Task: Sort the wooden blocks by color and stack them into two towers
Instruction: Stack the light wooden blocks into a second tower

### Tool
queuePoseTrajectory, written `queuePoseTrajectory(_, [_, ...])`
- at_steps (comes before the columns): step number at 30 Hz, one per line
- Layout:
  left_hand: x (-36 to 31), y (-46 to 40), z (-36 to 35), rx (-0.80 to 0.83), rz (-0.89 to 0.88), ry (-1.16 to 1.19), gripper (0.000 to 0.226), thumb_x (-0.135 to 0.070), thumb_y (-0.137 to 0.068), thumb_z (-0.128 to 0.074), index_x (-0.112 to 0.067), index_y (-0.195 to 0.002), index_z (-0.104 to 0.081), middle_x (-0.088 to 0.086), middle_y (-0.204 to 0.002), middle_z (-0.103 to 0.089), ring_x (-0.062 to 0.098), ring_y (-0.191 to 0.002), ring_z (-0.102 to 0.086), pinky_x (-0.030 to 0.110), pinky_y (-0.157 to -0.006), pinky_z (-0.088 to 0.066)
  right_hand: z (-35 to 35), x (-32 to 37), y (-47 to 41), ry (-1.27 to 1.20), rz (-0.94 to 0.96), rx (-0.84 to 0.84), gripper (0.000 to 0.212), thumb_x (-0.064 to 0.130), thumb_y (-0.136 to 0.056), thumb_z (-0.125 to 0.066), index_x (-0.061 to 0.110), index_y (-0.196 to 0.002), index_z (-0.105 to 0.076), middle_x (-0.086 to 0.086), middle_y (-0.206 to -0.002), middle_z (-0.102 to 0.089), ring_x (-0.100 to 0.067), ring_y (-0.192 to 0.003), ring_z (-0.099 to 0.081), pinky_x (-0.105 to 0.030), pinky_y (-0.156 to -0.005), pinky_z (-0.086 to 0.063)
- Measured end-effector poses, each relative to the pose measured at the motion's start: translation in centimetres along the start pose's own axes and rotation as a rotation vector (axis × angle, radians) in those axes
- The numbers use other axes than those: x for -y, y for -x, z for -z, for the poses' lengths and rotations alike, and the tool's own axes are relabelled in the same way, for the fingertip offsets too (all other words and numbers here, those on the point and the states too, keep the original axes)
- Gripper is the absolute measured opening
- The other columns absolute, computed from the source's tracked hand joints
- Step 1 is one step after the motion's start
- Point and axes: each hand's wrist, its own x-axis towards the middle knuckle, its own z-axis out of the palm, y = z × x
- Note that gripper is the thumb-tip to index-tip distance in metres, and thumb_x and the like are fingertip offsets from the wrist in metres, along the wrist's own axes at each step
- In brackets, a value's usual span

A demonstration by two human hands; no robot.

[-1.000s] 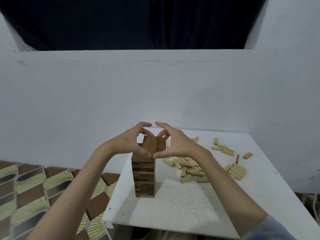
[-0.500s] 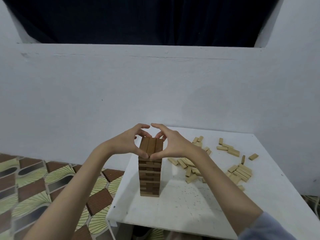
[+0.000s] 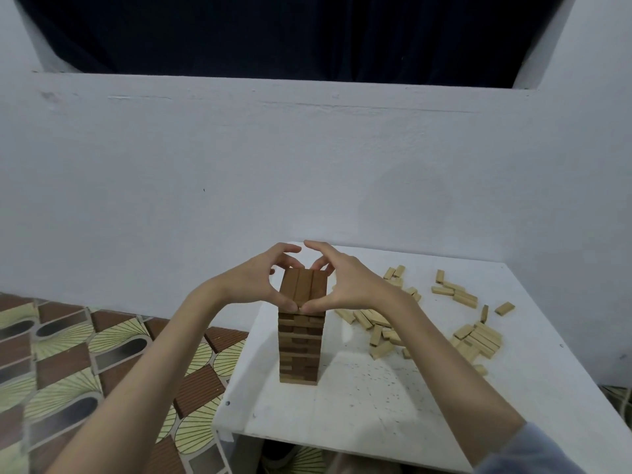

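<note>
both hands, left hand [image 3: 254,285] and right hand [image 3: 349,285], are cupped around the top layer of the dark brown block tower [image 3: 301,331] near the white table [image 3: 393,398]'s left edge, thumbs and fingers pinching its sides, probably to square the three blocks up. the light blocks [image 3: 427,319] lie scattered to the right, so that second tower isn't started yet.

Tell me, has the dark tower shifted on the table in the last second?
Cannot tell. The camera itself moved, but the dark tower stands at the same spot near the table's left edge, left of the pale blocks, so no real shift shows.
</note>
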Motion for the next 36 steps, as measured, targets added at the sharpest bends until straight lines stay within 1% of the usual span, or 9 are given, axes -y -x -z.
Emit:
queuePoseTrajectory(6, [0.0,0.8,0.6,-0.067,-0.027,0.066,0.106,-0.056,-0.052,-0.08,-0.032,-0.14,-0.027,-0.02,-0.14,-0.034,-0.001,-0.129,-0.03,0.022,-0.106,-0.026,1.0,-0.2,0.5,-0.146,0.001,-0.106,0.1,0.051,-0.069,-0.078,0.038,-0.148,-0.018,0.009,-0.139,-0.039,-0.01,-0.128,-0.037,-0.032,-0.102,-0.037])
queuePoseTrajectory(10, [0.0,1.9,-0.3,-0.383,-0.023,0.319,0.069,-0.064,-0.079,-0.05,-0.029,-0.137,-0.04,-0.018,-0.138,-0.042,0.0,-0.127,-0.04,0.028,-0.11,-0.031,0.9,0.4,1.4,-0.4,0.049,-0.344,0.089,0.059,-0.071,-0.06,0.029,-0.148,-0.024,0.009,-0.144,-0.039,-0.007,-0.132,-0.036,-0.031,-0.108,-0.033])
queuePoseTrajectory(14, [0.2,2.2,-3.7,-0.6,-0.003,0.603,0.075,-0.074,-0.081,-0.021,-0.029,-0.138,-0.038,-0.013,-0.146,-0.038,0.003,-0.134,-0.033,0.03,-0.115,-0.022,-1.7,0.4,2.4,-0.766,0.082,-0.541,0.068,0.055,-0.087,-0.039,0.024,-0.147,-0.027,0.009,-0.15,-0.036,-0.002,-0.136,-0.033,-0.026,-0.113,-0.027])
queuePoseTrajectory(19, [0.1,2.2,-7.8,-0.569,0.084,0.733,0.061,-0.055,-0.096,-0.004,-0.031,-0.146,-0.028,-0.017,-0.151,-0.028,0.004,-0.14,-0.021,0.018,-0.106,-0.012,-6.8,0.0,3.2,-0.864,0.026,-0.574,0.069,0.051,-0.087,-0.028,0.024,-0.15,-0.022,0.012,-0.156,-0.024,0.001,-0.142,-0.022,-0.024,-0.118,-0.017])
queuePoseTrajectory(24, [0.0,2.5,-9.0,-0.532,0.077,0.807,0.065,-0.053,-0.095,0.002,-0.025,-0.148,-0.025,-0.013,-0.15,-0.031,0.002,-0.139,-0.024,0.017,-0.106,-0.016,-9.3,0.3,3.7,-0.858,-0.012,-0.555,0.067,0.053,-0.089,-0.022,0.029,-0.151,-0.014,0.017,-0.157,-0.015,0.012,-0.138,-0.016,0.006,-0.096,-0.02])
queuePoseTrajectory(28, [-0.2,2.8,-9.4,-0.52,0.074,0.855,0.065,-0.054,-0.095,0.002,-0.026,-0.147,-0.026,-0.014,-0.146,-0.034,0.001,-0.136,-0.027,0.018,-0.107,-0.018,-10.0,1.0,4.0,-0.86,-0.007,-0.54,0.071,0.061,-0.087,-0.022,0.03,-0.15,-0.009,0.022,-0.155,-0.011,0.031,-0.124,-0.016,0.009,-0.092,-0.018])
queuePoseTrajectory(30, [-0.1,2.8,-9.4,-0.505,0.073,0.868,0.065,-0.054,-0.095,0.002,-0.027,-0.147,-0.025,-0.015,-0.143,-0.035,-0.001,-0.133,-0.028,0.019,-0.109,-0.017,-10.3,1.3,4.0,-0.859,0.003,-0.547,0.086,0.081,-0.079,-0.027,0.035,-0.149,-0.009,0.03,-0.151,-0.012,0.028,-0.128,-0.013,0.001,-0.103,-0.016])
queuePoseTrajectory(32, [0.0,2.9,-9.4,-0.489,0.067,0.881,0.065,-0.054,-0.095,0.002,-0.027,-0.147,-0.025,-0.015,-0.142,-0.036,0.0,-0.133,-0.028,0.022,-0.112,-0.017,-10.7,1.4,3.8,-0.895,-0.001,-0.529,0.094,0.087,-0.072,-0.033,0.038,-0.15,-0.01,0.028,-0.153,-0.014,0.013,-0.139,-0.013,-0.021,-0.118,-0.016])
queuePoseTrajectory(36, [-0.2,3.0,-9.5,-0.463,0.075,0.86,0.063,-0.053,-0.096,0.001,-0.027,-0.147,-0.023,-0.017,-0.137,-0.04,-0.001,-0.13,-0.032,0.019,-0.106,-0.021,-11.2,1.6,3.8,-0.95,-0.007,-0.494,0.102,0.09,-0.068,-0.04,0.039,-0.151,-0.01,0.016,-0.157,-0.019,-0.003,-0.143,-0.023,-0.043,-0.118,-0.024])
